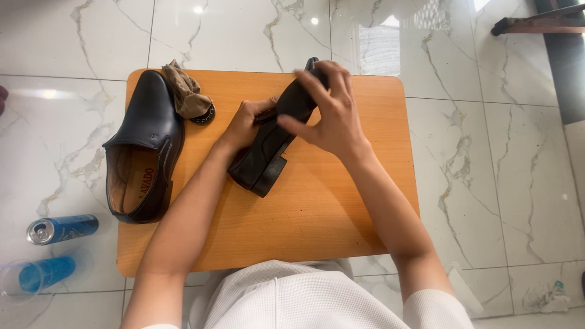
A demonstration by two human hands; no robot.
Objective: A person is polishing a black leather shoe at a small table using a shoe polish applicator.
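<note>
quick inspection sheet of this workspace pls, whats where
surface: orange wooden board on white marble floor
job's things: black shoe tipped on its side mid-board, held at both ends; second shoe upright at the board's left edge
clutter: brown cloth over a round tin; blue can lying on the floor; clear cup beside it
grippers: left hand grips the shoe's middle; right hand lies over its toe
cables: nothing seen
surroundings: dark furniture top right; crumpled wrapper lower right
</note>
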